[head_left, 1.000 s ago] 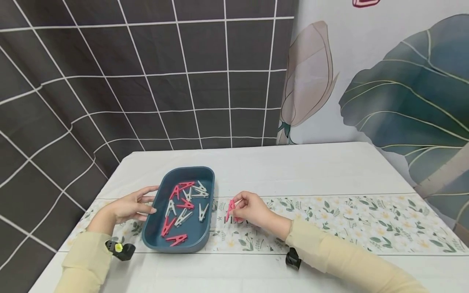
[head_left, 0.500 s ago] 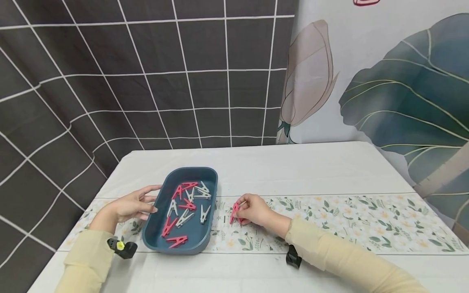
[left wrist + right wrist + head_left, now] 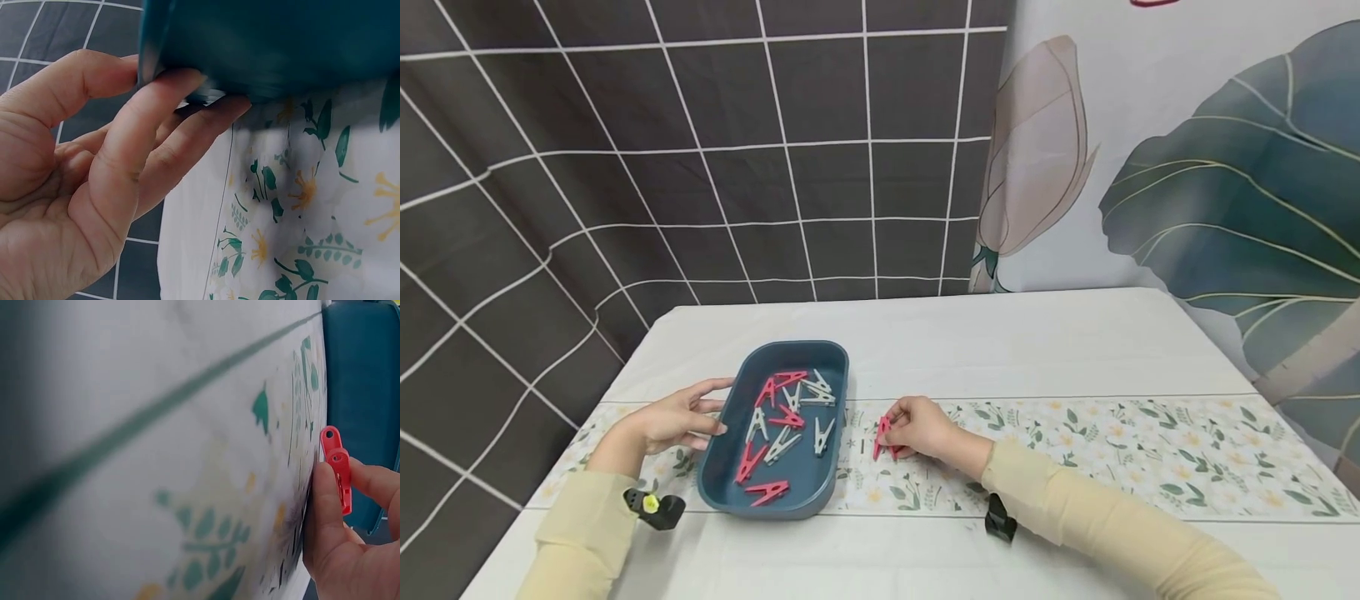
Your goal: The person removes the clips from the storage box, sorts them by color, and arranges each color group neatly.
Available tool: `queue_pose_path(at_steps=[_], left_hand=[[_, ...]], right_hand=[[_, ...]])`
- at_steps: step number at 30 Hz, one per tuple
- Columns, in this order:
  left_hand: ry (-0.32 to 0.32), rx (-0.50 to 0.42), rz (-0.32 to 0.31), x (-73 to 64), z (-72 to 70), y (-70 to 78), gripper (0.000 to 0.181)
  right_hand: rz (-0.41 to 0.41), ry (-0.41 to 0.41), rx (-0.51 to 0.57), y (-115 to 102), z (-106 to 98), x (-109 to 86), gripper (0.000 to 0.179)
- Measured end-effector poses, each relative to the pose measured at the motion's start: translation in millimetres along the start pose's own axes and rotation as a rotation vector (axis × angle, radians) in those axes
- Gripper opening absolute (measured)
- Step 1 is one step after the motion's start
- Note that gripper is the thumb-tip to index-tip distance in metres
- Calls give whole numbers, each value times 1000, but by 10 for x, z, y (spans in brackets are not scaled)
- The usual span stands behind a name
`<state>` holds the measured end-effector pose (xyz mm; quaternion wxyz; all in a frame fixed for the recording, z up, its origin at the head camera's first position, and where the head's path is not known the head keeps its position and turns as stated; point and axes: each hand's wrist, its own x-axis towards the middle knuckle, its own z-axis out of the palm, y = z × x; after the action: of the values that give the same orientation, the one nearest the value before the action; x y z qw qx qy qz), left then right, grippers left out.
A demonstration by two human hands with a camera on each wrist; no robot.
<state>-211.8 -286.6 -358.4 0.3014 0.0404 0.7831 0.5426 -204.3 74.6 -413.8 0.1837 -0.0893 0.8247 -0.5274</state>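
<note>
In the head view a blue plastic bin (image 3: 820, 500) stands on the table's left half, holding several red clothespins (image 3: 767, 492) and several pale grey clothespins (image 3: 822, 437). My left hand (image 3: 673, 417) lies along the bin's left side with fingers spread. In the left wrist view, fingertips (image 3: 187, 81) touch the lower part of its wall. To the right of the bin, my right hand (image 3: 921, 429) pinches a red clothespin (image 3: 882, 437) between thumb and fingers, low over the floral strip. The right wrist view shows this clothespin (image 3: 337, 465) close up, with holes in its handles.
A white cloth (image 3: 1000, 342) with a printed floral strip (image 3: 1112, 450) covers the table. Behind it hang a dark grid-patterned curtain (image 3: 827, 183) and a panel with a large leaf print (image 3: 1240, 183). Black cameras are strapped at both wrists.
The bin has shifted slightly right, with my left hand following it. My right hand, still pinching the red clothespin, has moved slightly right and down, then stayed nearly in place.
</note>
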Motion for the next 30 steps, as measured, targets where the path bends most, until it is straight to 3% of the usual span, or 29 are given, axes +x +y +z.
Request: queue_pose_path(at_steps=[8, 14, 21, 30], left_hand=[[34, 26, -23, 52, 31, 11, 82], [56, 50, -7, 50, -9, -10, 77], [72, 39, -3, 55, -39, -56, 75], [46, 6, 26, 29, -57, -123, 74]], right_hand=[[83, 21, -45, -37, -11, 27, 25], [70, 29, -86, -66, -34, 24, 24], [-79, 83, -245, -227, -96, 28, 22], [-297, 11, -380, -662, -68, 29, 21]])
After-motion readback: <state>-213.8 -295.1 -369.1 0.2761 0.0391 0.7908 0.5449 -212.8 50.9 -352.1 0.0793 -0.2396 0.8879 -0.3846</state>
